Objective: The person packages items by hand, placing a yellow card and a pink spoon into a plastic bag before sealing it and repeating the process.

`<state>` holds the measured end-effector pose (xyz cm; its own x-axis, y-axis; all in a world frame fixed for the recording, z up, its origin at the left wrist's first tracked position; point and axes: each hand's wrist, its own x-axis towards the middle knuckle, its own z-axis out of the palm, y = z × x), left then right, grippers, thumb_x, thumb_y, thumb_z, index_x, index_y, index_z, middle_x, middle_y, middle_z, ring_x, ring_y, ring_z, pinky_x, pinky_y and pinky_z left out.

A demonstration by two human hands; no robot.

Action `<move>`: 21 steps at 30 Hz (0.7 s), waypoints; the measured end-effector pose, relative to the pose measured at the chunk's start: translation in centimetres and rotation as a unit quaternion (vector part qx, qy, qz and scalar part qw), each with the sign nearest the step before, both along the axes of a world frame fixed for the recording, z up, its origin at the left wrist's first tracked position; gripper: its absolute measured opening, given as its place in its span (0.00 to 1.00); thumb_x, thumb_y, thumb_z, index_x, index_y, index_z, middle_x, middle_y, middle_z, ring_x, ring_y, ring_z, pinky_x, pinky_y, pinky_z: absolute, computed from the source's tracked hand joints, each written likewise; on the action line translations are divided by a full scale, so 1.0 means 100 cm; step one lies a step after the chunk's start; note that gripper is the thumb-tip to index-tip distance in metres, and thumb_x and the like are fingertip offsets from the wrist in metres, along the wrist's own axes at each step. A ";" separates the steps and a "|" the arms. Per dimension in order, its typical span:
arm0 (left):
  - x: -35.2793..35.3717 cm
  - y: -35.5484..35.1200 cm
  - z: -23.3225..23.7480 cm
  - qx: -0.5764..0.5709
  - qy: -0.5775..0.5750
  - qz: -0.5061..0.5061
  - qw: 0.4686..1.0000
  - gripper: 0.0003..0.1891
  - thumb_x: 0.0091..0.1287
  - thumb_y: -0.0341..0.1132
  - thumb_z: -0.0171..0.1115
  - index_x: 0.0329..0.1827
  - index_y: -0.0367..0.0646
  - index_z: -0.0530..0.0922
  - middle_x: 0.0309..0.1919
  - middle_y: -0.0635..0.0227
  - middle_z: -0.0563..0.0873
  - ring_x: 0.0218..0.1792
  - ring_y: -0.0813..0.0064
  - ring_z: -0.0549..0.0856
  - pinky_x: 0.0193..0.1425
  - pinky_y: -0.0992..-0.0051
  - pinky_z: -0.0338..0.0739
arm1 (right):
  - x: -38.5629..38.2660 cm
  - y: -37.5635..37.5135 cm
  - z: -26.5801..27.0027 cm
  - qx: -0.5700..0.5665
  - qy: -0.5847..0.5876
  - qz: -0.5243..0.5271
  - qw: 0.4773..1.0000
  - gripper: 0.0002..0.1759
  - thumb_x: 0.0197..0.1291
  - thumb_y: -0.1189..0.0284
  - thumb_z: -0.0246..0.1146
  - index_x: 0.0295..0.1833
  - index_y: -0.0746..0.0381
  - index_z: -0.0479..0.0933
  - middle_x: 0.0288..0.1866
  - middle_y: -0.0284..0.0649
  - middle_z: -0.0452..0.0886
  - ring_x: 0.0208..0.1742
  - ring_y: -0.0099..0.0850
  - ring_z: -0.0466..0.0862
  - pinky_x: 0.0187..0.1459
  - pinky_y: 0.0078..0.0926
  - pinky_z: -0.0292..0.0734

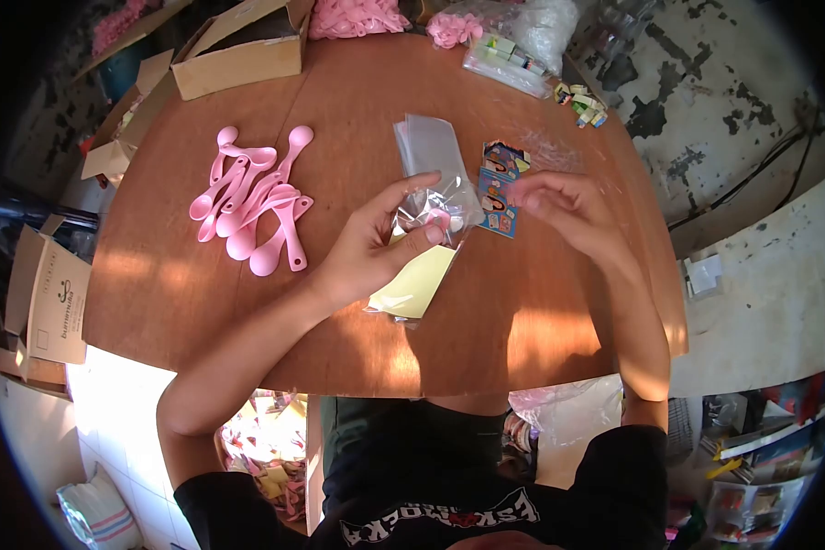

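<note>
Gripping a clear plastic bag [460,203] with the left hand [371,240], pinched between thumb and index finger near the upper end. Slanting, by long axis, from upper right down to lower left over the wooden table [357,110], with the lower end pointing back toward the wearer's body. Containing a pale yellow card [420,282] along the lower part, aligned with the same axis, and showing something pink [439,218] beside the thumb tip, too small to make out.

Holding the right hand [570,209] just right of some blue printed cards [498,197], with fingers curled and tips drawn in near the thumb; cannot tell whether gripping anything.

Can see a stack of flat clear bags [428,142] just beyond the held one, with long axis running away from the body. Can see pink scoops [281,194] heaped to the left, with handles pointing in many directions.

Can also see a cardboard box [243,73] at the far left of the table, with raised flaps and a dark interior, and at the far right a clear packet [504,75] containing small printed pieces, touching crumpled clear plastic [545,32].
</note>
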<state>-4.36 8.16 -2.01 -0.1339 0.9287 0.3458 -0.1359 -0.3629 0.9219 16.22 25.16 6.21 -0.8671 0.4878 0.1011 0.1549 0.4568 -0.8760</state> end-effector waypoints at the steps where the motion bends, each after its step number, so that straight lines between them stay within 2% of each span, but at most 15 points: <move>1: 0.000 -0.001 0.001 0.011 -0.011 -0.008 1.000 0.30 0.71 0.34 0.62 0.72 0.37 0.61 0.48 0.63 0.83 0.48 0.80 0.83 0.49 0.78 0.78 | -0.013 -0.020 -0.004 -0.054 0.011 0.016 0.998 0.16 0.65 0.69 0.64 0.53 0.68 0.79 0.43 0.36 0.85 0.45 0.20 0.82 0.49 0.20 0.76; 2: 0.001 -0.002 0.002 0.021 -0.022 -0.016 0.999 0.32 0.70 0.33 0.62 0.74 0.38 0.58 0.49 0.62 0.83 0.48 0.79 0.83 0.50 0.78 0.78 | -0.025 -0.036 -0.007 -0.108 0.023 0.033 0.993 0.17 0.65 0.69 0.64 0.55 0.68 0.78 0.43 0.36 0.85 0.45 0.20 0.82 0.49 0.20 0.76; 5: 0.004 -0.001 0.005 0.066 -0.045 -0.018 0.997 0.37 0.69 0.31 0.63 0.77 0.40 0.52 0.51 0.60 0.83 0.51 0.77 0.82 0.52 0.78 0.77 | -0.048 -0.066 -0.009 -0.149 0.057 0.020 0.987 0.16 0.65 0.69 0.64 0.54 0.68 0.77 0.43 0.36 0.84 0.47 0.20 0.82 0.48 0.19 0.77; 7: -0.001 -0.007 0.008 0.055 -0.024 -0.036 0.998 0.40 0.68 0.30 0.64 0.78 0.40 0.49 0.52 0.59 0.82 0.52 0.77 0.81 0.54 0.76 0.77 | -0.053 -0.070 -0.005 -0.177 0.067 -0.012 0.982 0.12 0.64 0.71 0.65 0.49 0.68 0.79 0.41 0.36 0.84 0.46 0.20 0.82 0.46 0.18 0.78; 9: -0.004 -0.010 0.008 0.045 -0.007 -0.053 0.998 0.42 0.68 0.30 0.64 0.78 0.41 0.46 0.53 0.59 0.82 0.54 0.76 0.80 0.55 0.75 0.77 | -0.053 -0.067 -0.002 -0.019 0.137 -0.018 0.990 0.10 0.63 0.75 0.66 0.47 0.69 0.80 0.41 0.36 0.84 0.44 0.20 0.82 0.44 0.17 0.78; 11: -0.007 -0.007 0.005 0.081 -0.028 -0.055 0.995 0.46 0.66 0.30 0.66 0.79 0.43 0.41 0.52 0.58 0.82 0.57 0.73 0.79 0.60 0.71 0.74 | -0.050 -0.072 0.027 0.079 0.211 -0.054 0.973 0.08 0.62 0.78 0.66 0.44 0.70 0.80 0.40 0.38 0.84 0.40 0.20 0.83 0.43 0.17 0.78; 12: -0.009 -0.007 0.006 0.080 0.001 -0.037 0.996 0.46 0.68 0.35 0.65 0.79 0.43 0.39 0.57 0.53 0.78 0.63 0.67 0.75 0.67 0.65 0.68 | -0.048 -0.073 0.041 0.129 0.261 -0.064 0.955 0.07 0.62 0.78 0.65 0.44 0.70 0.80 0.40 0.38 0.84 0.40 0.21 0.83 0.43 0.18 0.78; 13: -0.011 -0.005 0.003 0.080 -0.001 -0.037 0.996 0.46 0.68 0.35 0.65 0.79 0.43 0.39 0.57 0.53 0.78 0.63 0.67 0.75 0.67 0.65 0.68 | -0.044 -0.073 0.059 0.140 0.299 -0.074 0.941 0.06 0.61 0.78 0.65 0.43 0.69 0.81 0.40 0.38 0.84 0.39 0.21 0.83 0.42 0.18 0.78; 15: -0.014 0.001 -0.001 0.093 0.048 0.045 0.993 0.47 0.70 0.50 0.60 0.79 0.43 0.38 0.66 0.52 0.70 0.69 0.60 0.68 0.73 0.59 0.59 | -0.043 -0.069 0.070 0.154 0.337 -0.084 0.925 0.05 0.61 0.79 0.65 0.42 0.69 0.81 0.40 0.38 0.84 0.39 0.21 0.83 0.42 0.18 0.78; 16: -0.014 -0.001 0.000 0.088 0.060 0.059 0.993 0.43 0.72 0.51 0.55 0.79 0.43 0.39 0.69 0.51 0.64 0.71 0.57 0.63 0.76 0.57 0.53 | -0.047 -0.066 0.066 0.167 0.378 -0.088 0.906 0.04 0.61 0.79 0.65 0.41 0.68 0.81 0.40 0.38 0.84 0.38 0.21 0.83 0.41 0.19 0.78; 17: -0.015 -0.001 0.001 0.090 0.059 0.059 0.992 0.43 0.72 0.51 0.55 0.79 0.43 0.39 0.69 0.51 0.64 0.71 0.57 0.63 0.76 0.57 0.53 | -0.051 -0.062 0.062 0.180 0.418 -0.089 0.886 0.04 0.60 0.79 0.65 0.40 0.68 0.81 0.39 0.38 0.84 0.37 0.22 0.82 0.41 0.19 0.77; 18: -0.014 -0.002 0.002 0.085 0.055 0.091 0.991 0.42 0.71 0.46 0.58 0.78 0.41 0.43 0.68 0.50 0.66 0.70 0.59 0.65 0.75 0.59 0.57 | -0.056 -0.055 0.058 0.365 0.257 -0.028 0.894 0.04 0.59 0.79 0.66 0.38 0.68 0.81 0.36 0.37 0.84 0.36 0.21 0.82 0.39 0.19 0.76; 19: -0.014 -0.002 0.003 0.081 0.050 0.124 0.988 0.40 0.70 0.40 0.61 0.78 0.39 0.46 0.67 0.48 0.67 0.69 0.60 0.67 0.74 0.60 0.61 | -0.059 -0.050 0.037 0.299 0.248 -0.041 0.921 0.04 0.59 0.78 0.67 0.38 0.68 0.82 0.35 0.37 0.84 0.35 0.21 0.82 0.39 0.19 0.76; 20: -0.015 -0.002 0.004 0.085 0.048 0.128 0.987 0.40 0.70 0.40 0.61 0.78 0.39 0.46 0.67 0.48 0.67 0.69 0.60 0.67 0.74 0.60 0.61 | -0.062 -0.045 0.018 0.232 0.237 -0.053 0.942 0.05 0.58 0.78 0.67 0.38 0.68 0.82 0.33 0.37 0.84 0.35 0.21 0.82 0.38 0.19 0.76; 21: -0.015 -0.002 0.004 0.088 0.070 0.133 0.985 0.39 0.69 0.39 0.63 0.76 0.39 0.50 0.65 0.50 0.69 0.68 0.61 0.69 0.73 0.61 0.62 | -0.063 -0.045 0.013 0.235 0.236 -0.045 0.942 0.05 0.58 0.78 0.67 0.38 0.68 0.82 0.33 0.37 0.84 0.35 0.21 0.82 0.38 0.19 0.76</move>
<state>-5.85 7.94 -1.57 -0.3036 0.7912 0.5310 0.1089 -0.5248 0.8442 9.96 20.67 7.48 -0.6291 0.3614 0.6883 -0.1449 0.8154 -0.5605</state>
